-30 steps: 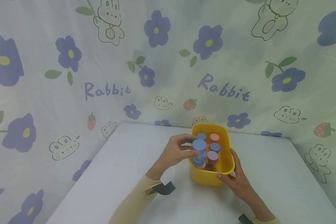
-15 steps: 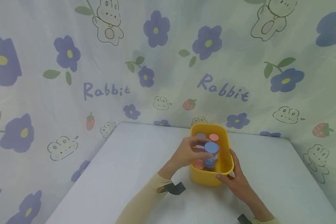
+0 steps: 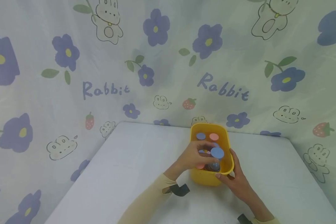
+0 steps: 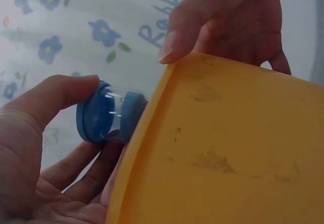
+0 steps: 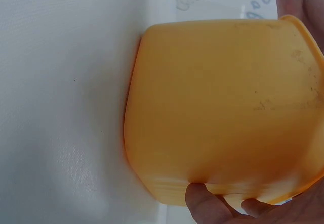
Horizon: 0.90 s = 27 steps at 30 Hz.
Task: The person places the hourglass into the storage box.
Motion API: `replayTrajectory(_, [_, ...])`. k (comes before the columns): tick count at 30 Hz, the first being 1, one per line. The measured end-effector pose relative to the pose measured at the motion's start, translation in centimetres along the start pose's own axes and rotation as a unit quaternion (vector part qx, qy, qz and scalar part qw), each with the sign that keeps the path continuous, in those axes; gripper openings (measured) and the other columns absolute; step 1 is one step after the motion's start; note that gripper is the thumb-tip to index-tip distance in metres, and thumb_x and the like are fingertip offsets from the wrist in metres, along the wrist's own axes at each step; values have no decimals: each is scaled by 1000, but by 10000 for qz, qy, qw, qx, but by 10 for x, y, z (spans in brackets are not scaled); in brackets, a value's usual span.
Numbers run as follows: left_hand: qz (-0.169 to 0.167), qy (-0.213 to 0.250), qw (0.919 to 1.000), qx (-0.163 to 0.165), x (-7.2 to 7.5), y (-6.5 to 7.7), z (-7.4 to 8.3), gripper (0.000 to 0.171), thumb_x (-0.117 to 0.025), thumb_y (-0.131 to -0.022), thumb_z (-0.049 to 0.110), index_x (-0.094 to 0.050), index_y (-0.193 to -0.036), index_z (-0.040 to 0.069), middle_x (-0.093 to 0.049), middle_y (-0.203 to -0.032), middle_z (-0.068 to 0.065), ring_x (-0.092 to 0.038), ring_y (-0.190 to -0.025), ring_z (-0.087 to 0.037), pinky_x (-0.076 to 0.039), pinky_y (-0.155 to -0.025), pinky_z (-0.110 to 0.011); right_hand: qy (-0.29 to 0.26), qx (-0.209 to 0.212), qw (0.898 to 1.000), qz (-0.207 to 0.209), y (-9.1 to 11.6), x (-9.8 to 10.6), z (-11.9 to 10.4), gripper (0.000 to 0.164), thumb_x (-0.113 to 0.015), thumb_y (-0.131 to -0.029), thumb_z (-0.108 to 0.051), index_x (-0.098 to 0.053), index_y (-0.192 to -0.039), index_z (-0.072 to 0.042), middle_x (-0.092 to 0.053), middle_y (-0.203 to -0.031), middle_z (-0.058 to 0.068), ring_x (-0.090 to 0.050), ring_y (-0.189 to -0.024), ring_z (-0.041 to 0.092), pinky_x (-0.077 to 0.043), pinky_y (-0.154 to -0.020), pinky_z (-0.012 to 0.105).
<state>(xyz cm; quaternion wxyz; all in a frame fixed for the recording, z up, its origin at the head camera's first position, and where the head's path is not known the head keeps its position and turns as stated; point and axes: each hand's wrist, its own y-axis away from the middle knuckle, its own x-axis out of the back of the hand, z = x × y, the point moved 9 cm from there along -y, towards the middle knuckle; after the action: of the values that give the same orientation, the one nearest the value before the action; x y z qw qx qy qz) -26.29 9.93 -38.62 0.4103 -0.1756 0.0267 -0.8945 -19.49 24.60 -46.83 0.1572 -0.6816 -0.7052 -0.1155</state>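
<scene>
In the head view, my left hand (image 3: 195, 156) reaches over the near end of a yellow plastic bin (image 3: 206, 178). It pinches a small clear cylinder with blue ends (image 3: 217, 153), low inside the rim at the near right corner. The left wrist view has my thumb on the upper blue cap (image 4: 93, 115), with the other fingers on the far side. My right hand (image 3: 239, 178) grips the bin's near right corner, thumb on the front rim and fingers along the right side. Blue- and pink-topped pieces (image 3: 214, 137) stand in the bin, some hidden by my left hand.
The bin stands on a white table (image 3: 145, 146) toward the back right. Behind it hangs a cloth (image 3: 168, 62) printed with flowers and rabbits. Dark straps (image 3: 179, 190) sit at both wrists.
My left hand has moved right across the bin, carrying the blue-ended cylinder from the left side to the near right corner and lower. The right hand keeps its grip on the bin.
</scene>
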Motion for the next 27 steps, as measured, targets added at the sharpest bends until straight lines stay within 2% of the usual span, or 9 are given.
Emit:
replayTrajectory(4, [-45,-150,9997,176,-3,-1,-5,45,-85,-85,20,-70,-127,13,-74,-120,-2,-67,-103,0,-58,-94,-19,26,-5,10000,-5,0,0,0,105,-70,-99,-29,12,-163,-40,-2,-175,18,-24,-154,50,-40,-112,60])
replayTrajectory(10, [-123,-541,9985,9,-4,-3,-1,49,-86,-85,23,-70,-129,12,-75,-119,-1,-66,-102,2,-58,-92,-17,75,68,9999,14,1,0,-1,105,-70,-99,-29,12,-163,-40,-3,-175,18,-24,-154,51,-41,-111,59])
replayTrajectory(14, [-199,-697,9974,9,-5,-3,1,47,-86,-84,23,-72,-128,11,-76,-117,-1,-66,-100,2,-58,-90,-16,89,88,9999,32,1,1,-2,106,-71,-98,-28,12,-164,-39,-3,-174,19,-25,-154,52,-41,-111,59])
replayTrajectory(22, [-362,-841,9952,350,-8,-3,-7,47,-88,-82,24,-74,-125,13,-76,-118,4,-72,-100,-6,-60,-86,-17,-4,84,10000,41,2,0,-1,106,-71,-98,-27,12,-164,-40,-3,-174,19,-26,-154,50,-40,-112,58])
replayTrajectory(27, [-475,-1116,9915,468,-10,-6,-12,45,-88,-82,25,-75,-123,14,-76,-117,6,-73,-97,-6,-61,-82,-17,-1,42,10000,4,1,0,-1,106,-71,-99,-28,12,-163,-41,-2,-174,18,-25,-154,49,-40,-112,57])
